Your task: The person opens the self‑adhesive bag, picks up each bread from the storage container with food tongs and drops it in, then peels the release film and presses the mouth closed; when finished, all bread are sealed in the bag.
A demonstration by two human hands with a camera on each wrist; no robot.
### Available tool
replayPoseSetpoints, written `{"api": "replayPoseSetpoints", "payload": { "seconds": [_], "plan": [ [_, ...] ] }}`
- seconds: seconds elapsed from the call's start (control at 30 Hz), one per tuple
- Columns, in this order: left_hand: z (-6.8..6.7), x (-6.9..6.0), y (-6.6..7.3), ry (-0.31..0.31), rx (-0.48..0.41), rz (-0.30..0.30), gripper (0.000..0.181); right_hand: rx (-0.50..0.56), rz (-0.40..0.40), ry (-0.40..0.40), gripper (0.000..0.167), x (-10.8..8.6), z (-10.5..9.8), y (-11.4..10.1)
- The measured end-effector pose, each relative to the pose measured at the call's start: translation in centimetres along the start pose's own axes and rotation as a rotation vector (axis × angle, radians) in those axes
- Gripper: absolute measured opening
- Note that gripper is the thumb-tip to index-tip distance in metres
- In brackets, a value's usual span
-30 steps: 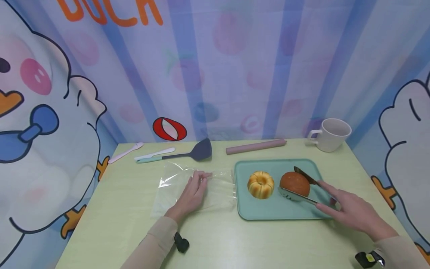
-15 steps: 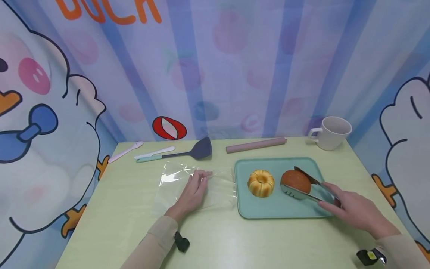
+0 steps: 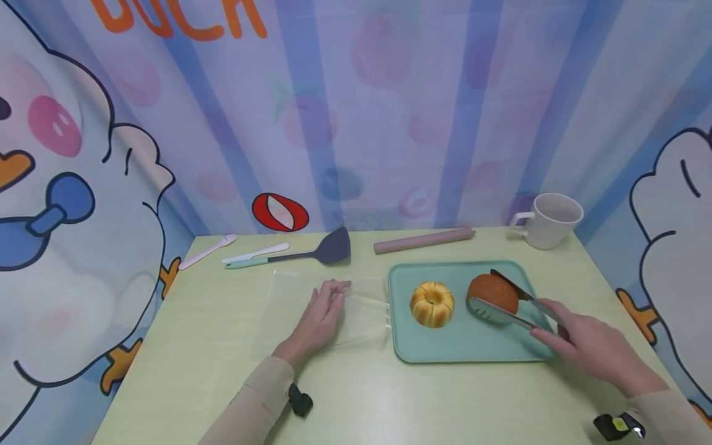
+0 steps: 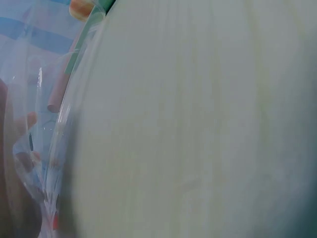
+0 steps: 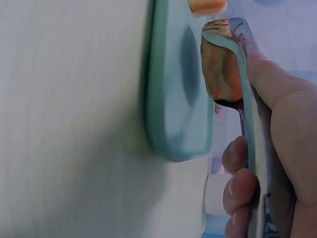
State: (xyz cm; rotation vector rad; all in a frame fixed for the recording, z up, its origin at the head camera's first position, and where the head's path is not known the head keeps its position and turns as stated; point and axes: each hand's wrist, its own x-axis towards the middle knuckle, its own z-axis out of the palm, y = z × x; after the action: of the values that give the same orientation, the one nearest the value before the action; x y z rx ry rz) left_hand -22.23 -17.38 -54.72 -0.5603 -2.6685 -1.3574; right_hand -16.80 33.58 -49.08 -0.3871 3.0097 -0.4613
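A round brown bun (image 3: 492,293) is clamped between the jaws of metal tongs (image 3: 508,317); in the right wrist view the bun (image 5: 222,69) hangs just above the tray, its shadow beneath it. My right hand (image 3: 592,346) grips the tongs' handles from the right. On the green tray (image 3: 461,353), left of the bun, sits a ring-shaped golden cake (image 3: 432,304). A clear plastic bag (image 3: 364,312) lies left of the tray, and my left hand (image 3: 318,318) holds it with bent fingers. The left wrist view shows the bag's film (image 4: 37,94) raised around that hand's fingers.
Along the back edge are a pink spoon (image 3: 210,251), a white utensil (image 3: 261,252), a dark spatula (image 3: 332,247), a mauve rolled stick (image 3: 424,240) and a white mug (image 3: 550,221). A printed curtain stands behind the table.
The tongs and bun have shifted slightly right with my right hand. My left hand stays in place, while the glare on the bag has faded.
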Motion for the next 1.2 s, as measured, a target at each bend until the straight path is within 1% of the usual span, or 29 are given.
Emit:
{"api": "replayPoseSetpoints", "payload": {
  "seconds": [0.13,0.27,0.43,0.57,0.8,1.0,1.07,1.2],
  "plan": [
    [0.0,0.1,0.1,0.006,0.022,-0.009,0.021,-0.019,-0.038,0.065,0.067,0.2,-0.8,-0.6],
    [-0.1,0.0,0.1,0.014,0.030,-0.021,0.020,-0.039,-0.077,0.118,0.066,0.6,-1.6,-1.7],
    [-0.3,-0.1,0.2,0.020,0.042,-0.039,0.020,-0.038,-0.098,0.112,0.068,1.3,-2.6,-3.6],
    [-0.4,-0.1,-0.1,0.022,0.057,-0.032,0.022,-0.033,-0.138,0.107,0.068,2.1,-2.9,-5.4],
    [-0.4,-0.1,-0.3,0.021,0.082,-0.007,0.020,-0.027,-0.267,0.124,0.062,4.1,-2.1,-8.8],
    [-0.4,0.0,-0.2,0.011,0.087,-0.011,0.020,-0.063,-0.402,0.119,0.061,5.6,-0.6,-11.3],
    [-0.4,0.0,-0.1,0.012,0.086,-0.013,0.022,-0.076,-0.431,0.107,0.063,6.0,-0.2,-12.0],
    [-0.4,0.1,-0.1,0.015,0.083,-0.013,0.025,-0.088,-0.456,0.080,0.067,6.5,0.4,-13.2]
  ]
}}
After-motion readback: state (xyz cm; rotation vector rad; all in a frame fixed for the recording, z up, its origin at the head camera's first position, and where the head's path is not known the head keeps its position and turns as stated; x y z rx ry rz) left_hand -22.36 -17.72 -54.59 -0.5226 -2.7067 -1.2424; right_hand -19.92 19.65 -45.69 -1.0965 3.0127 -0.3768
